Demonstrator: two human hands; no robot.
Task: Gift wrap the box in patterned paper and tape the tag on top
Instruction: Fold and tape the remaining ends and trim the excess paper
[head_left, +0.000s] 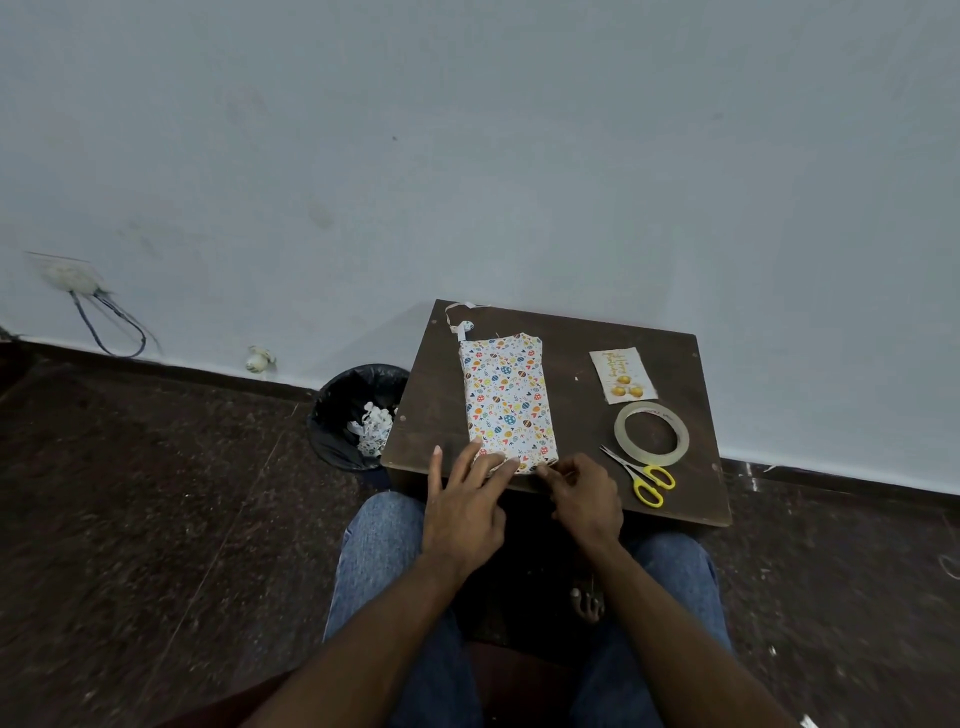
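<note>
Most of the wrapping looks done: the box (506, 400) lies papered mid-bench. The left hand (465, 499) presses flat on its near end, the right hand (584, 499) pinches the flap there; tag (622, 375) and tape (651, 434) wait unused at right

Table (582, 332): dark brown wood, matt, with pale scuffs. Wrapped box (506, 397): paper covering, white with a small multicoloured print, smooth, slight sheen. Gift tag (622, 375): cream card, matt. Tape roll (651, 433): clear plastic film, glossy. Scissors (640, 474): bright metal blades, yellow plastic handles. Bin liner (337, 400): black plastic, glossy, crinkled. Trousers (382, 540): blue denim cloth. Floor (156, 493): dark speckled stone.
</note>
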